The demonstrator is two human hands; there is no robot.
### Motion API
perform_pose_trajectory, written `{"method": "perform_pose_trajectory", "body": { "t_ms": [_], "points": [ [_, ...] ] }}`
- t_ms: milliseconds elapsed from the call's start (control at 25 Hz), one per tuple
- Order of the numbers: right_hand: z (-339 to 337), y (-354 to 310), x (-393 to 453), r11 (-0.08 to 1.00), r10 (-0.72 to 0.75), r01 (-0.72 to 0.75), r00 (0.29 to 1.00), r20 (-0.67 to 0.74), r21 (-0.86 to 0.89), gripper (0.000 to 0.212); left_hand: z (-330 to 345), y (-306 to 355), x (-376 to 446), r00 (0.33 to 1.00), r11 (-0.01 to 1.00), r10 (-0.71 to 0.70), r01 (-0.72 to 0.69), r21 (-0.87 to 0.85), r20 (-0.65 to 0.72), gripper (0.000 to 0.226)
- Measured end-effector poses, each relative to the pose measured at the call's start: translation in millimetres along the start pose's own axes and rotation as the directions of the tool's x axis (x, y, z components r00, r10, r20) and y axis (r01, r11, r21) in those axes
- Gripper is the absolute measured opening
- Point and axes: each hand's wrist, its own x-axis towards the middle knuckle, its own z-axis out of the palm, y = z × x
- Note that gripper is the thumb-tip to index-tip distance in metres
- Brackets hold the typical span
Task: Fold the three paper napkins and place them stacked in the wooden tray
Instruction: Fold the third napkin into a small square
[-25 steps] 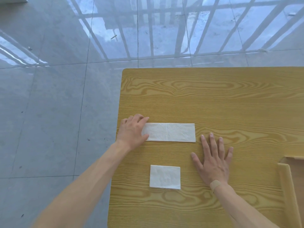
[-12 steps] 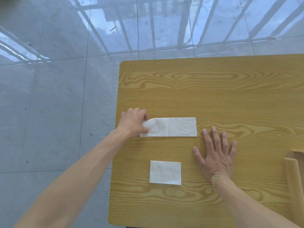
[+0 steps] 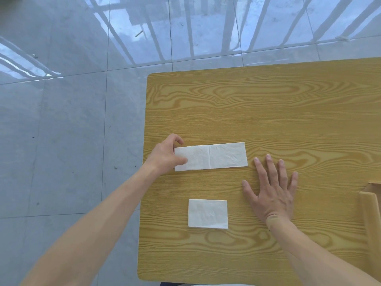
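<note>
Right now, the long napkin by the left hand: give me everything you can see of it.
The long napkin is a white, lightly crinkled paper strip, lying flat on the wooden table with its long side across the view. A crease runs across its middle. The left hand pinches its left end, thumb on top. The right hand lies flat on the table near its right end, not touching it.

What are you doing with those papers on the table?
A person is folding paper napkins. The left hand pinches the left end of a long white napkin strip with a crease down its middle, lying on the yellow wood-grain table. The right hand lies flat and open on the table, just right of the strip, touching no napkin. A smaller white folded napkin lies nearer the person. Only a corner of the light wooden tray shows at the right edge, and no napkin shows in it.
</note>
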Motion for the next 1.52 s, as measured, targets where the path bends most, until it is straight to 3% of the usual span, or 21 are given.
{"method": "perform_pose_trajectory", "body": {
  "t_ms": [200, 440, 840, 1520],
  "points": [
    [-1, 0, 0, 1.0, 0.003, -0.003, 1.0, 0.0, 0.005, 0.074, -3, 4, -12, 0.997, 0.938, -0.067, 0.049, -0.344, -0.042, 0.038],
    [-2, -1, -1, 1.0, -0.006, 0.006, 1.0, -0.012, 0.015, 0.074, -5, 31, -21, 0.996, 0.88, -0.022, -0.022, -0.475, -0.086, 0.032],
    [0, 0, 0, 1.0, -0.011, 0.011, 1.0, -0.024, 0.013, 0.074, 28, 79, -11, 0.998, 0.85, 0.059, -0.068, -0.523, -0.033, 0.035],
    [8, 3, 0, 0.999, -0.031, 0.03, 0.997, -0.069, -0.011, 0.075, 102, 103, 16, 0.999, 0.933, 0.043, -0.047, -0.357, -0.02, 0.034]
  ]
}}
